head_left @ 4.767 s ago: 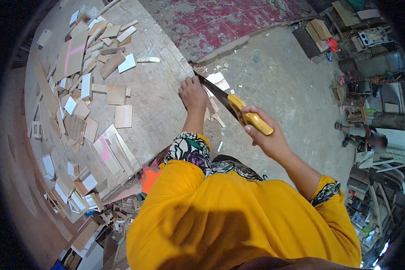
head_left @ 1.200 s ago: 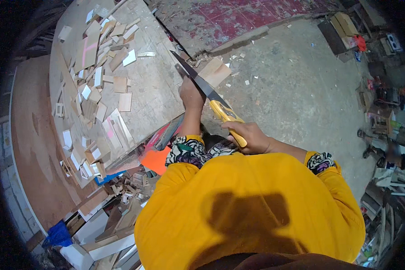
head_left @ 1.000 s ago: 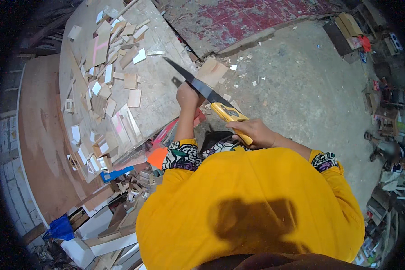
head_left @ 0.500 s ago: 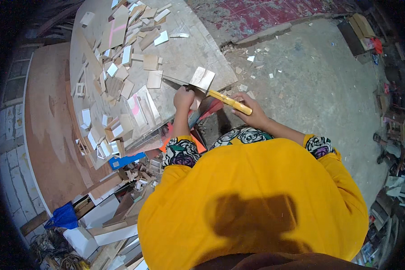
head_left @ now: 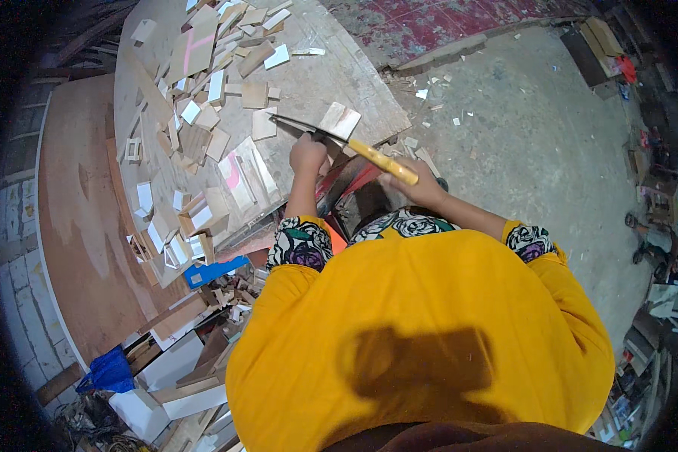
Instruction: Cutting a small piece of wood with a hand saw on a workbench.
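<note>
A long-bladed knife (head_left: 380, 160) with a yellow handle and a thin dark blade slants over the table's near edge, its tip pointing left. My right hand (head_left: 420, 184) is closed round the handle's lower end, the fingers partly hidden beneath it. My left hand (head_left: 307, 156) is a fist just below the blade, at the table's edge; what it grips, if anything, is hidden. Beyond the blade lies a small pale wood block (head_left: 340, 119) on the table. Another flat wood block (head_left: 264, 123) lies by the blade's tip.
Many wood offcuts (head_left: 218, 87) are heaped on the left of the wooden table (head_left: 331, 75). A larger brown board (head_left: 83, 218) leans further left. Scrap wood (head_left: 177, 361) and a blue bag (head_left: 107, 369) lie at the lower left. Concrete floor (head_left: 535, 151) stretches to the right.
The knife has risen and turned so its blade shows above my left fist. The pale block now lies on the table beyond the blade. My right hand has shifted slightly left.
</note>
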The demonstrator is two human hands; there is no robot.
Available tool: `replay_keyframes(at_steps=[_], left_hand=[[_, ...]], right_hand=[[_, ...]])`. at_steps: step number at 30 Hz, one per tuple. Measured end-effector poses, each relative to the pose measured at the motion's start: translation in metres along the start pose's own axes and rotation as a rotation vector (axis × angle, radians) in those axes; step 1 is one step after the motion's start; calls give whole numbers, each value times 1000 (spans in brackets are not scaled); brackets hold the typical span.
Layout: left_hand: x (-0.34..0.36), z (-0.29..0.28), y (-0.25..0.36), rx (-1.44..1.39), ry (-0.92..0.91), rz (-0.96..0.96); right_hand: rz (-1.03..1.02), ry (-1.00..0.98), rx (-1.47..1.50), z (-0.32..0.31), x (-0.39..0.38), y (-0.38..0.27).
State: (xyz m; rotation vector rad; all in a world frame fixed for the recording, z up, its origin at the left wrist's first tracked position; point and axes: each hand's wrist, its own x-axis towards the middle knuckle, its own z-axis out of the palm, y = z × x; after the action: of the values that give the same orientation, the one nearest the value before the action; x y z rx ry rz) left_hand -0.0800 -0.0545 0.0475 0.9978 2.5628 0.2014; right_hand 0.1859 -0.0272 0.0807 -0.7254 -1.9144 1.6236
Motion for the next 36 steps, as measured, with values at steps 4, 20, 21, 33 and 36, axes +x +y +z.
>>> replay_keyframes(at_steps=[4,20,21,33,36], left_hand=[[9,-13,-2,-18,-8,75],[19,-14,-3,132,-138,13],[19,-8,-10,89,-49,67],[-3,-16,-2,154,224,288],[-6,-12,-5,140,381,530]], right_hand=[[251,-25,256,-3,13,-5],[-174,-60,-387,34,-11,8],[-110,9,-180,34,-8,11],[-70,14,-284,21,14,-52],[36,20,-282,17,15,-69]])
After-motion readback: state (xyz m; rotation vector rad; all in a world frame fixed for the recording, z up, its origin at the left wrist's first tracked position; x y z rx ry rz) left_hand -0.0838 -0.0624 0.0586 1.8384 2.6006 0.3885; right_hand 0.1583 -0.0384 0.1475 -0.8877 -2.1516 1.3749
